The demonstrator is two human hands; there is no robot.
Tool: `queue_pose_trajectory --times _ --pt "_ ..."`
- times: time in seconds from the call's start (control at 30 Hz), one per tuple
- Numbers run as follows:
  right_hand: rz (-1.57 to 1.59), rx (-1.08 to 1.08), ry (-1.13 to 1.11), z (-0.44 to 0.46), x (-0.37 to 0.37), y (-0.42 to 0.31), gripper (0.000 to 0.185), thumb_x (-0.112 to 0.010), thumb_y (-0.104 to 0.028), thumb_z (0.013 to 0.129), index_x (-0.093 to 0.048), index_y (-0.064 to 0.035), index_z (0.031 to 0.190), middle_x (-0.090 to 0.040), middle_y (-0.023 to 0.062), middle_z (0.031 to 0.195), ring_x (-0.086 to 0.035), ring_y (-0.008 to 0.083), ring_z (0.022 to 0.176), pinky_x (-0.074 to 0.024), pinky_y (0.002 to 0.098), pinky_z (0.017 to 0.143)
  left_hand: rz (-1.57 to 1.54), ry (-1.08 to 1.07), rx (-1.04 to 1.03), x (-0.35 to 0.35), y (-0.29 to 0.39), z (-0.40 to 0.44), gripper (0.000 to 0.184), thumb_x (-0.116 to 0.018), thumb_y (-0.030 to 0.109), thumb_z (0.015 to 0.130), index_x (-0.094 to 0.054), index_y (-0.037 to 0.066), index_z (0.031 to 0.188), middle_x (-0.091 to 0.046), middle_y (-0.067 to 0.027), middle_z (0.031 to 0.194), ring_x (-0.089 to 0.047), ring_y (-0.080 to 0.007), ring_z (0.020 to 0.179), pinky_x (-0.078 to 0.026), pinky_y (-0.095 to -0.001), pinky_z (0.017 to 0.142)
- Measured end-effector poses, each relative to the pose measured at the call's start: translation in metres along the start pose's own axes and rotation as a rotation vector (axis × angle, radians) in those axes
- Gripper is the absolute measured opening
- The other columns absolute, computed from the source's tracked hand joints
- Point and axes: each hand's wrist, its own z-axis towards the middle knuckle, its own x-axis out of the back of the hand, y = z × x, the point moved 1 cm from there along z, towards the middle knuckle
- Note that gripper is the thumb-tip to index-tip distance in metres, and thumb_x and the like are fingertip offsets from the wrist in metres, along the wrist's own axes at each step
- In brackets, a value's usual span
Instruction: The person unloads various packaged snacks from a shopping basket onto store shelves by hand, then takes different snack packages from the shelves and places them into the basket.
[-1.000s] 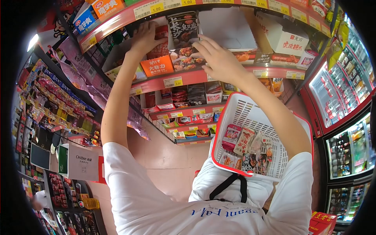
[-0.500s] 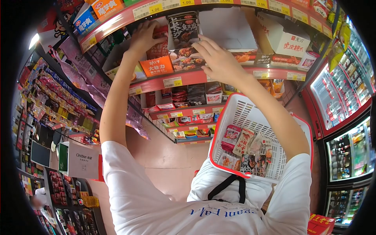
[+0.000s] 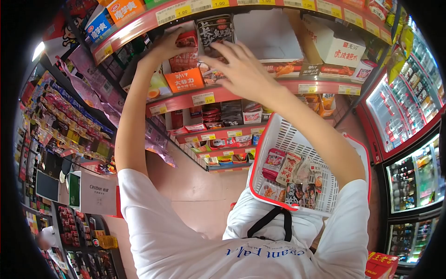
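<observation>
Upper shelf (image 3: pixel 179 103), seen from your head: the red packet (image 3: pixel 185 59) stands in the orange box (image 3: pixel 185 81), its long axis running up from the box's front panel toward the back of the shelf. Your left hand (image 3: pixel 166 48) is the nearer, set against the packet's left side with the thumb lying over its face; the remaining fingers are partly hidden, so whether they close on it cannot be told. Your right hand (image 3: pixel 241 69) is spread wide and holds nothing visible; it lies to the right of the same packet, its leading fingertips just beside the packet's right edge and pointing up and left. Thus the packet sits between your two hands. The black packet (image 3: pixel 213 27), also upright, adjoins on the right, behind your right fingers. Below your right forearm, well apart from both hands, is the white basket (image 3: pixel 290 132) with several small packages (image 3: pixel 290 168) inside.
</observation>
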Motion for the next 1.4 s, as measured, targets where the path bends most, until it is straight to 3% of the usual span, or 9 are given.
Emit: queue_pose_trajectory --times 0.23,0.43,0.5,0.57,0.63,0.8,1.0,1.23,1.4 --pt "-0.017 0.086 -0.080 0.015 -0.024 -0.020 0.036 -0.067 -0.020 0.077 -0.059 -0.0075 0.110 -0.052 0.0138 0.126 -0.049 0.0286 0.120 -0.0261 0.0568 0.109 -0.088 0.111 -0.145 0.015 -0.001 -0.013 0.071 -0.082 0.036 0.063 -0.058 0.001 0.120 -0.066 -0.0165 0.109 -0.063 -0.0291 0.100 -0.047 -0.0353 0.087" --pt "0.598 -0.361 -0.021 0.038 -0.022 -0.016 0.044 -0.071 -0.020 0.078 -0.050 -0.0034 0.113 -0.055 0.0158 0.108 -0.057 0.0332 0.106 -0.0454 0.0442 0.094 -0.378 0.123 -0.207 0.033 0.014 -0.043 0.041 -0.079 0.021 0.071 -0.065 -0.001 0.102 -0.068 -0.0140 0.095 -0.065 -0.0263 0.084 -0.049 -0.0328 0.078" --pt "0.437 -0.291 0.340 0.054 -0.031 -0.002 0.051 -0.073 -0.019 0.077 -0.045 -0.0019 0.115 -0.055 0.0179 0.109 -0.059 0.0369 0.100 -0.0500 0.0416 0.084 -0.363 0.212 -0.259 0.035 0.023 -0.054 0.032 -0.075 0.014 0.075 -0.064 0.000 0.102 -0.067 -0.0134 0.095 -0.066 -0.0264 0.085 -0.049 -0.0326 0.078" --pt "0.402 -0.293 0.349 0.069 -0.041 0.007 0.057 -0.075 -0.026 0.077 -0.046 -0.0007 0.120 -0.060 0.0195 0.112 -0.061 0.0371 0.102 -0.0493 0.0413 0.086 -0.382 0.222 -0.278 0.034 0.021 -0.059 0.032 -0.074 0.013 0.076 -0.064 0.000 0.103 -0.068 -0.0130 0.096 -0.066 -0.0254 0.086 -0.049 -0.0323 0.079" --pt "0.481 -0.358 -0.061 0.084 -0.053 0.015 0.056 -0.077 -0.027 0.074 -0.054 0.0031 0.116 -0.061 0.0240 0.110 -0.062 0.0384 0.098 -0.0494 0.0409 0.086 -0.398 0.229 -0.300 0.033 0.017 -0.066 0.032 -0.074 0.011 0.076 -0.063 0.000 0.104 -0.068 -0.0126 0.096 -0.066 -0.0243 0.087 -0.050 -0.0320 0.080" --pt "0.480 -0.448 -0.206 0.089 -0.052 0.004 0.031 -0.071 -0.025 0.077 -0.070 -0.0073 0.103 -0.068 0.0148 0.075 -0.066 0.0325 0.081 -0.0509 0.0399 0.081 -0.457 0.244 -0.155 0.028 -0.004 -0.083 0.037 -0.075 0.014 0.075 -0.063 0.005 0.110 -0.069 -0.0123 0.101 -0.067 -0.0248 0.093 -0.052 -0.0326 0.078" --pt "0.187 -0.240 0.061 0.085 -0.058 0.001 0.019 -0.066 -0.027 0.082 -0.074 -0.0138 0.094 -0.068 0.0137 0.074 -0.067 0.0311 0.075 -0.0525 0.0404 0.073 -0.493 0.485 -0.105 0.002 -0.008 -0.094 0.053 -0.079 0.010 0.072 -0.057 0.007 0.121 -0.068 -0.0103 0.107 -0.066 -0.0185 0.096 -0.050 -0.0316 0.086" --pt "0.353 -0.249 0.176 0.082 -0.056 0.001 0.017 -0.064 -0.022 0.082 -0.073 -0.0137 0.094 -0.068 0.0131 0.078 -0.067 0.0298 0.072 -0.0529 0.0398 0.067 -0.578 0.453 -0.052 0.007 -0.005 -0.093 0.064 -0.083 0.019 0.066 -0.054 0.011 0.123 -0.068 -0.0114 0.107 -0.065 -0.0261 0.102 -0.050 -0.0352 0.087" --pt "0.429 -0.130 0.321 0.079 -0.054 0.000 0.018 -0.063 -0.012 0.085 -0.071 -0.0050 0.099 -0.068 0.0163 0.077 -0.066 0.0247 0.058 -0.0517 0.0317 0.056 -0.590 0.259 -0.053 0.006 -0.012 -0.085 0.064 -0.082 0.013 0.069 -0.053 0.001 0.124 -0.064 -0.0087 0.115 -0.061 -0.0152 0.105 -0.047 -0.0303 0.092"
